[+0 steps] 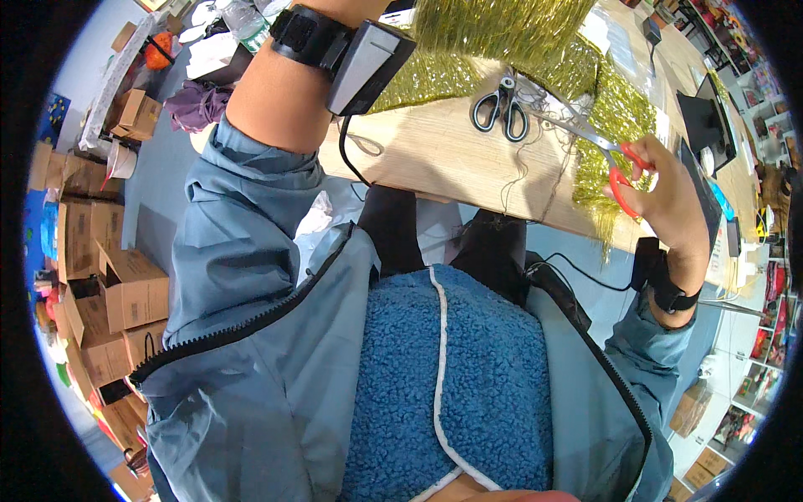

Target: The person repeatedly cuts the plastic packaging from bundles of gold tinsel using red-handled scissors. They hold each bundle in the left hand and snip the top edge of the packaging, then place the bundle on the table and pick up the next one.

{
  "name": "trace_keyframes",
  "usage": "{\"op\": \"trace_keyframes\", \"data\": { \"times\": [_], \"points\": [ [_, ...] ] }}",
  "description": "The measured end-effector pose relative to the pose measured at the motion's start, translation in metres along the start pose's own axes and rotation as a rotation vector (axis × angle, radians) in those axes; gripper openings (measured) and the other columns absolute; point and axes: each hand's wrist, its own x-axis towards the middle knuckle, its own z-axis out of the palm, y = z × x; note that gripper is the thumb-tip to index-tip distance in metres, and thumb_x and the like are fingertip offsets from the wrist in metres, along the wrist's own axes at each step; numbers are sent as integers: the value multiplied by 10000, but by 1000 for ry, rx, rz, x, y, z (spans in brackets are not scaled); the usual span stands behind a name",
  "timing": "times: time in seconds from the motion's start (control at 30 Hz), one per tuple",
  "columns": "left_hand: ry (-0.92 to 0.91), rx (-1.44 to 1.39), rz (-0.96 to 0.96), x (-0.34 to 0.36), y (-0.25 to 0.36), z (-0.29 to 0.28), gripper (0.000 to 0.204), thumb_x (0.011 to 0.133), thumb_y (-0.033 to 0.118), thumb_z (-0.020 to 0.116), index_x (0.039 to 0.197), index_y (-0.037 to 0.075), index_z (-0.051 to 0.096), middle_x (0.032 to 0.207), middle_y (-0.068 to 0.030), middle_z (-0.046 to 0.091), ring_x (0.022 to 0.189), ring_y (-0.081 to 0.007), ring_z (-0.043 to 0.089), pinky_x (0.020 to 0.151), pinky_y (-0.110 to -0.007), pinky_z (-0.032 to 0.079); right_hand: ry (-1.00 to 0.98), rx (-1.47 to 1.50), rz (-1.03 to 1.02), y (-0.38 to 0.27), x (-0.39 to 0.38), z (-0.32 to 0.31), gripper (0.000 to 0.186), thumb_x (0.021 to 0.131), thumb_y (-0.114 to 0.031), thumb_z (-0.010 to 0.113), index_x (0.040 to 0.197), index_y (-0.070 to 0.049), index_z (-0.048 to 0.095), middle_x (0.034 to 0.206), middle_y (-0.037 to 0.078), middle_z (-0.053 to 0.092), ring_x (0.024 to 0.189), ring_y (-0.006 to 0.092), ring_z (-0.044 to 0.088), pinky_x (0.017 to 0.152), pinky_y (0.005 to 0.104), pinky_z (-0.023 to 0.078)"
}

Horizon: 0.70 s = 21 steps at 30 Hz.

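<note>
My right hand (667, 194) is closed around the red handles of a pair of scissors (617, 186), with fingers in the loops. Their blades are spread and point up and left over the table, toward gold tinsel fringe (502, 32) raised at the top of the view. My left forearm (288, 96) reaches past the upper edge, so the left hand is out of sight. More gold tinsel (623, 121) lies beneath and beside the red scissors. Left of it, black-handled scissors (506, 88) rest on the wooden table (427, 151).
Loose dark threads (525, 159) trail across the table toward its near edge. A black monitor (707, 121) stands at the right. Cardboard boxes (125, 284) are stacked on the left. A dark cable (347, 155) hangs from the device on my left wrist.
</note>
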Motion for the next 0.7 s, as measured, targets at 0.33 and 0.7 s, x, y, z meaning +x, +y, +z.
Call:
{"op": "trace_keyframes", "data": {
  "times": [0.33,0.7],
  "points": [
    [31,-27,86,15,-16,15,420,976,200,708,1314,-31,614,1268,-111,682,1120,-192,662,945,-323,556,19,63,-57,-18,24,-4,365,759,-213,831,900,37,606,697,127,580,659,146,537,648,311,472],
    [0,-94,20,12,-17,20,456,973,212,713,1331,-43,591,1279,-124,673,1127,-201,666,955,-333,565,25,-35,8,-17,19,-6,336,763,-174,844,842,26,586,675,102,552,656,130,504,625,301,446]
  ]
}}
